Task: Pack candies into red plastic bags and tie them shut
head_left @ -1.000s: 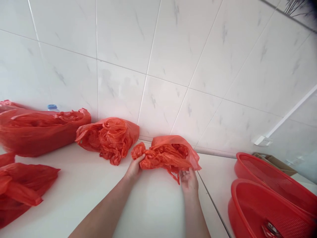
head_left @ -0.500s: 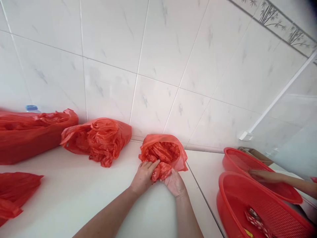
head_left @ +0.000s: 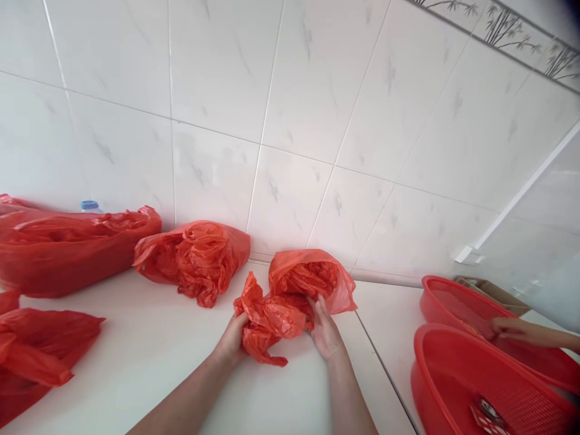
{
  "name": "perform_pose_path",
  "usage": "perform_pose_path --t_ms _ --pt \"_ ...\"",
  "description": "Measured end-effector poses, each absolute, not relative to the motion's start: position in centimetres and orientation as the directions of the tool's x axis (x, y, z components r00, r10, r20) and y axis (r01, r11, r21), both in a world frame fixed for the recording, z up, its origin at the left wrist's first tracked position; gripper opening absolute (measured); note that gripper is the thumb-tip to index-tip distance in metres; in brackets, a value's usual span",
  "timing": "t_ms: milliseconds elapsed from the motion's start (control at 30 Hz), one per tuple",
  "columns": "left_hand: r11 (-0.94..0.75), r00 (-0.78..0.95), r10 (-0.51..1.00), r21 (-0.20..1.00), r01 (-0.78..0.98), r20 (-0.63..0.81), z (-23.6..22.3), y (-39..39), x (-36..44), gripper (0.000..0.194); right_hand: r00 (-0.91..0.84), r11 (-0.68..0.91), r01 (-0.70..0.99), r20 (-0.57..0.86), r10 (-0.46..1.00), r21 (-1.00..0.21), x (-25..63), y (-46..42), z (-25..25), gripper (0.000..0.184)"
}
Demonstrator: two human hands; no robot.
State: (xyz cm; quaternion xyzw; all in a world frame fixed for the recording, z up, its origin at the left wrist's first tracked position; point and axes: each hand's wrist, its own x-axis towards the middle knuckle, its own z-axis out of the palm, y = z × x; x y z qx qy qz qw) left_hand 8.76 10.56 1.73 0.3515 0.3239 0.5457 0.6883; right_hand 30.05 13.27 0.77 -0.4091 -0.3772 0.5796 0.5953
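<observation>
the white counter point(head_left: 149, 356) runs along a tiled wall point(head_left: 290, 121), and the open red bag point(head_left: 317, 278) lying at the foot of that wall serves as the landmark. well to the left of the open bag lies a long red bag bundle point(head_left: 67, 251), with a blue bottle cap point(head_left: 89, 205) just behind it; nearer on the same side sits a stuffed red bag point(head_left: 194, 260). to the right of the open bag stand two red mesh baskets point(head_left: 489, 374), where another person's hand point(head_left: 510, 329) rests in the far one. just in front of the open bag's mouth, the left hand point(head_left: 232, 341) has its grip closed around a crumpled red bag point(head_left: 265, 320), while the right hand point(head_left: 324, 329) presses half-closed fingers on the open bag's lower lip. the film looks thin and slippery, so a hard tug could tear it, or drag the whole open bag forward and spill its wad.
</observation>
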Motion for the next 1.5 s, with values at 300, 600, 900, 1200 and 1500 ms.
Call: perform_pose_path --t_ms 300,600,900,1200,1500 --pt "0.232 0.198 0.971 0.724 -0.649 -0.133 1.5 8.1 5.1 0.04 0.621 0.14 0.106 0.176 0.764 -0.984 28.6 10.8 0.6 0.059" --pt "-0.056 -0.054 0.998 0.813 -0.579 0.031 1.1 8.6 5.8 0.044 0.141 0.403 0.472 0.518 0.843 -0.784 22.9 5.2 0.3 0.065" --pt "-0.224 -0.283 0.945 0.953 -0.205 0.161 -0.9 4.6 4.0 0.026 -0.106 0.472 0.456 0.481 0.87 -0.754 19.4 6.8 -0.9 0.045" --pt "-0.159 -0.132 0.982 0.969 -0.188 0.135 -0.5 3.6 3.8 0.025 0.075 0.366 0.233 0.392 0.917 -0.901 18.1 11.2 0.2 0.056" --pt "-0.06 -0.075 0.997 0.891 -0.449 0.03 0.2 3.8 2.7 0.042 0.248 0.178 0.109 0.201 0.948 -0.978 21.4 8.0 -1.5 0.048"
